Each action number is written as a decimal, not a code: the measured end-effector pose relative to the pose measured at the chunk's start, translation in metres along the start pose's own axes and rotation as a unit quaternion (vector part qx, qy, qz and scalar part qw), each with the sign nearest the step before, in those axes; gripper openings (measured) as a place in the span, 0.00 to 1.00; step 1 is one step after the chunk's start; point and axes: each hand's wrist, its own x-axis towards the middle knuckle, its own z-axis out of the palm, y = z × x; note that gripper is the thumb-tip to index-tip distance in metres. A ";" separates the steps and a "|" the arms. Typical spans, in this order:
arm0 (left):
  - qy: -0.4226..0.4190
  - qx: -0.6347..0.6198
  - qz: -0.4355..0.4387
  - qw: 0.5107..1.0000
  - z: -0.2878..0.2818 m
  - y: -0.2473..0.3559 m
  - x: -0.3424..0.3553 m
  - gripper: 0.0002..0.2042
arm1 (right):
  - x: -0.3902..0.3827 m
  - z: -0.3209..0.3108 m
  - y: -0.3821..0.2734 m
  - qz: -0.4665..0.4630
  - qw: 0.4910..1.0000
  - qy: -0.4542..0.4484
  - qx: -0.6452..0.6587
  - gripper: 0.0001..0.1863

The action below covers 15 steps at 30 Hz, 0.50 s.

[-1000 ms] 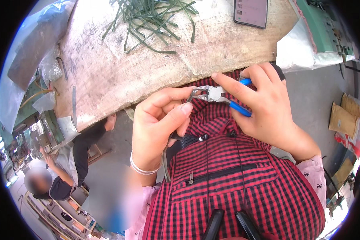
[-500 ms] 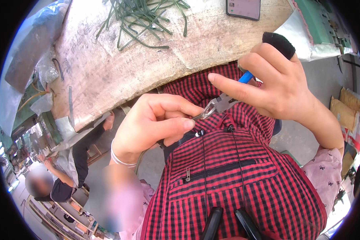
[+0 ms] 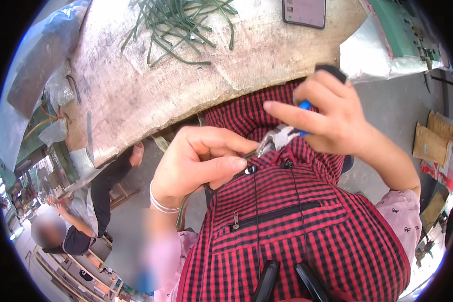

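My left hand (image 3: 199, 163) is closed, pinching a thin dark green cord between thumb and forefinger. The cord's tip pokes out at the fingertips, and a length of the green cord (image 3: 181, 214) hangs by the wrist. In my right hand (image 3: 332, 113) is a pair of metal pliers (image 3: 276, 139) with blue handles, the forefinger stretched out above them. Their jaws meet the cord's end just past my left fingertips; whether they bite on it is too blurred to tell. A black pad (image 3: 332, 71) shows at the far side of the right hand.
On the worn wooden table (image 3: 236, 65) lies a pile of green cords (image 3: 178, 30), with a phone (image 3: 305, 11) to its right. Plastic bags (image 3: 40, 65) are at the left. Another person (image 3: 78, 226) sits at the lower left. Brown sacks (image 3: 431, 143) stand at the right.
My right hand has come down and left with the pliers, the wrist turning. The left hand has shifted slightly right and still pinches the cord.
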 end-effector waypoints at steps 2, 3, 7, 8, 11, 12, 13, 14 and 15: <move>0.029 0.054 -0.022 0.998 0.001 0.006 0.001 0.11 | 0.012 -0.008 0.006 -0.046 0.997 0.020 -0.053 0.29; 0.039 0.062 -0.037 0.997 0.003 0.009 0.001 0.11 | 0.016 -0.010 0.007 -0.063 0.995 0.030 -0.076 0.29; 0.070 0.092 -0.059 0.992 0.013 0.015 0.001 0.12 | 0.023 -0.017 0.015 -0.119 0.988 0.004 -0.100 0.29; 0.076 0.097 -0.059 0.991 0.015 0.013 0.002 0.13 | 0.024 -0.018 0.015 -0.126 0.987 -0.002 -0.101 0.29; 0.081 0.096 -0.062 0.990 0.017 0.009 0.001 0.13 | 0.024 -0.019 0.015 -0.142 0.984 -0.017 -0.107 0.29; 0.086 0.106 -0.057 0.989 0.017 0.007 0.001 0.13 | 0.023 -0.018 0.014 -0.136 0.985 -0.029 -0.103 0.29; 0.091 0.116 -0.052 0.988 0.017 0.006 0.000 0.13 | 0.022 -0.017 0.013 -0.130 0.986 -0.041 -0.097 0.29; 0.096 0.127 -0.046 0.986 0.017 0.007 0.000 0.13 | 0.021 -0.019 0.011 -0.115 0.988 -0.061 -0.089 0.29; 0.074 0.091 -0.034 0.993 0.015 0.006 -0.001 0.13 | 0.018 -0.020 0.010 -0.095 0.991 -0.059 -0.068 0.30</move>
